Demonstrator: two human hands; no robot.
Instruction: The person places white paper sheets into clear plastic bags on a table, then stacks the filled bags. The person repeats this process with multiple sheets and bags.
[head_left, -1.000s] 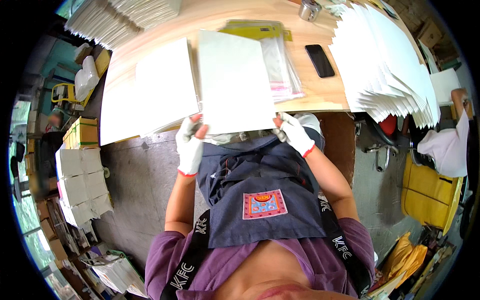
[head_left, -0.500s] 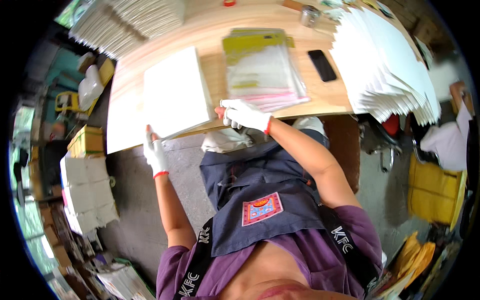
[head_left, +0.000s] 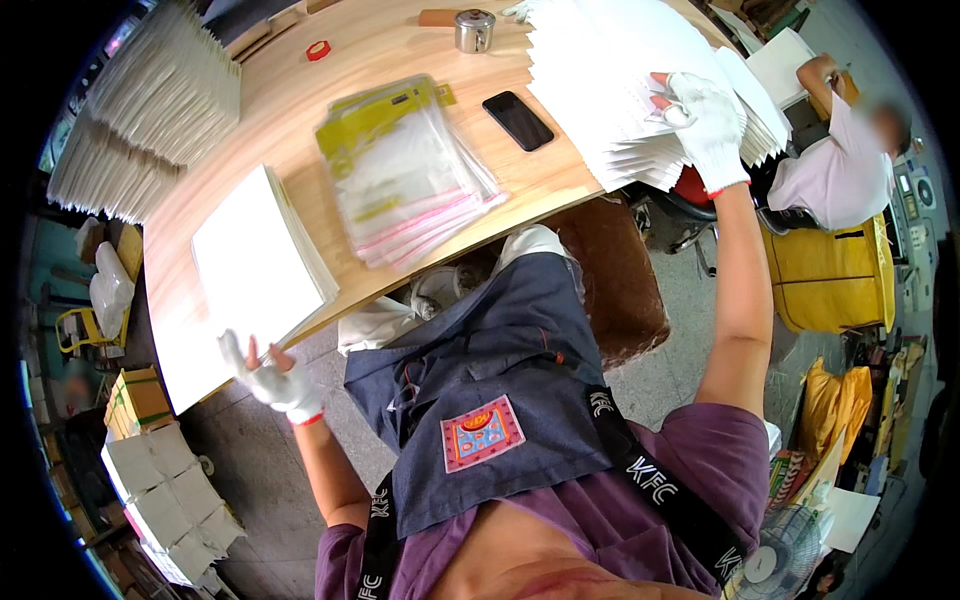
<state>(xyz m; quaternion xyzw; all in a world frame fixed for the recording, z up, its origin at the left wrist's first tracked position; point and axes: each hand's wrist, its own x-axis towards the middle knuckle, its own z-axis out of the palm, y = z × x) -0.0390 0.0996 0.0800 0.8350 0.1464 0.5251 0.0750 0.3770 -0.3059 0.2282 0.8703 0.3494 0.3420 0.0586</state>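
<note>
Both of my hands wear white gloves with red cuffs and some bare fingertips. My right hand (head_left: 703, 118) is over the large fanned pile of white sheets (head_left: 610, 85), at its right part, with fingers apart; no lifted sheet shows in it. My left hand (head_left: 272, 380) is open, its fingers spread, beside the near edge of a neat stack of white sheets (head_left: 262, 255) on the left of the table. Between the two piles lie clear plastic bags (head_left: 405, 165) with a yellow-green printed top and pink edges.
On the wooden table (head_left: 285, 120) are a black phone (head_left: 518, 120), a metal cup (head_left: 474, 31), a red tape roll (head_left: 318, 50) and tall paper stacks (head_left: 165, 90) at the far left. A brown box (head_left: 620, 290) stands below its edge. Another person (head_left: 835, 165) sits at right.
My right hand has moved from beside the left stack to the fanned pile at right. My left hand stays near the left stack, fingers now spread. The view has swung right.
</note>
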